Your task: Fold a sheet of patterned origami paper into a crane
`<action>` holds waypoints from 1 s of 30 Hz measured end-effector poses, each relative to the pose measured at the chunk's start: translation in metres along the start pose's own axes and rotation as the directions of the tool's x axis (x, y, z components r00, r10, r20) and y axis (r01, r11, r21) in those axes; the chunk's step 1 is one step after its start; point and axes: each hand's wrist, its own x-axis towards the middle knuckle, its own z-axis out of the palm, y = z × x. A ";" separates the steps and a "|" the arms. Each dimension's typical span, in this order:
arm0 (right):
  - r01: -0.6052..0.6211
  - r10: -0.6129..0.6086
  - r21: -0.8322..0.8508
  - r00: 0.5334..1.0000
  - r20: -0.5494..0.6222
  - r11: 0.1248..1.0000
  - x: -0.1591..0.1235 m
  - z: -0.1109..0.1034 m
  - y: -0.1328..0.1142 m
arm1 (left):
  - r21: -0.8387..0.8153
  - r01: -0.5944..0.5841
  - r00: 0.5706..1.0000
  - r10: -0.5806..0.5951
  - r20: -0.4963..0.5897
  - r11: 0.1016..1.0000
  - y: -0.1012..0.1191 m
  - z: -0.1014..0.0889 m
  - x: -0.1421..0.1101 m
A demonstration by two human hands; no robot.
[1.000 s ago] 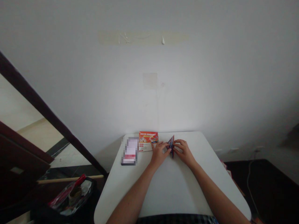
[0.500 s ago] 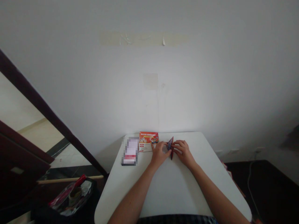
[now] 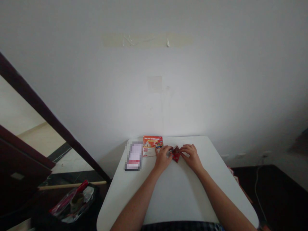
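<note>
Between my hands is a small piece of folded red paper [image 3: 176, 156], with a printed pattern and a roughly diamond-shaped outline. My left hand [image 3: 163, 158] pinches its left side between thumb and fingers. On the right side, the thumb and fingertips of my right hand [image 3: 191, 156] grip the paper too. Just beyond my left hand lies a red and white printed leaflet [image 3: 153, 142], partly covered by my thumb. The exact folds are too small to make out.
A white table [image 3: 178, 199] stands against the wall. Left of the leaflet lies a blurred-out phone [image 3: 134, 155]. On the floor at the left is an open bag [image 3: 77, 202] of mixed items, near a dark-framed mirror [image 3: 60, 131].
The folded paper has gone from a narrow, upright shape to a wider, flatter one showing more of its red side. My hands have spread slightly apart, both still on it.
</note>
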 end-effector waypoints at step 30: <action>0.132 -0.117 -0.094 0.983 0.144 0.987 -0.002 -0.004 0.008 | 0.211 -0.128 0.984 0.098 0.146 0.969 -0.019 -0.017 0.001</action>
